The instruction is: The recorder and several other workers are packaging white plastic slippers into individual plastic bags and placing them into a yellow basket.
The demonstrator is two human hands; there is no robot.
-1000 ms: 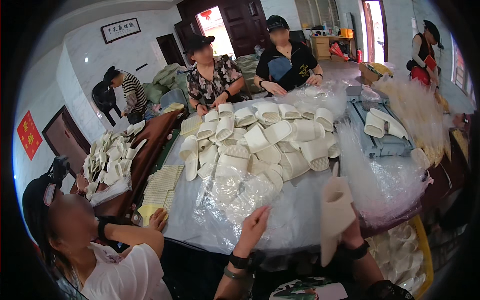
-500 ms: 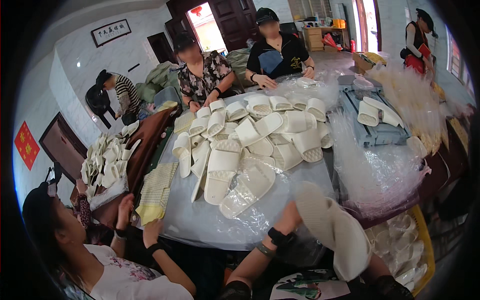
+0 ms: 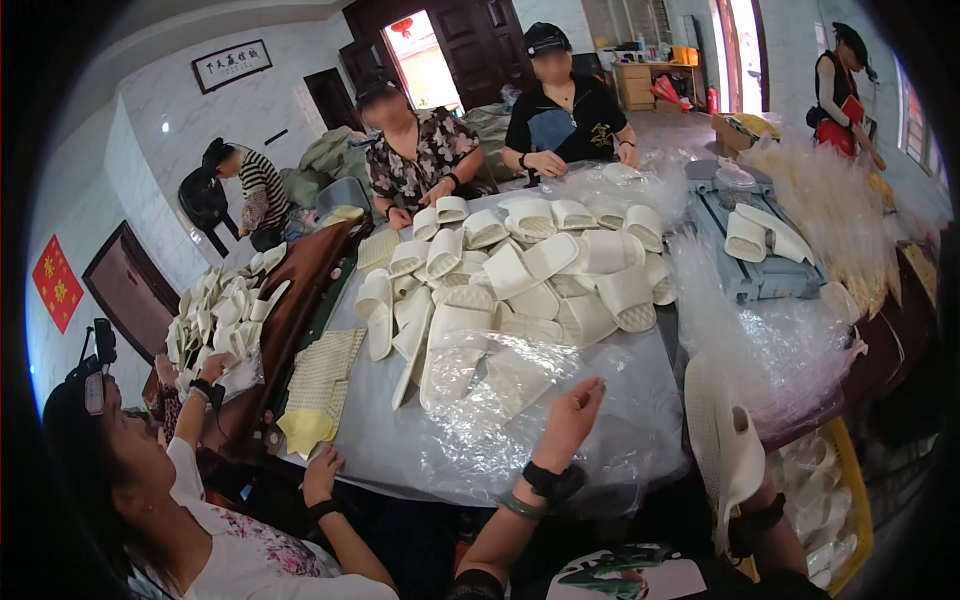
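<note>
A pair of white slippers [image 3: 722, 440] hangs upright, sole side showing, at the table's near right corner. My right hand [image 3: 762, 498] grips them from behind, its fingers mostly hidden by the slippers. Over the near part of the table, my left hand [image 3: 572, 420] has its fingers bunched together; whether they pinch anything is too small to see. Clear plastic film [image 3: 500, 420] lies beside it, spread over several slippers. Beyond that, a heap of white slippers [image 3: 535, 270] covers the middle of the grey tabletop [image 3: 385, 430].
A yellow basket [image 3: 860, 500] of slippers stands at lower right. Plastic bags [image 3: 790, 355] and a grey-blue case [image 3: 750, 250] with slippers on it occupy the right side. A co-worker [image 3: 190, 520] sits close at my left; two more people face me across the table.
The slippers in my right hand have swung right and turned more upright. My left hand has parted from them and stretched forward over the table. The near-left co-worker's hands have separated.
</note>
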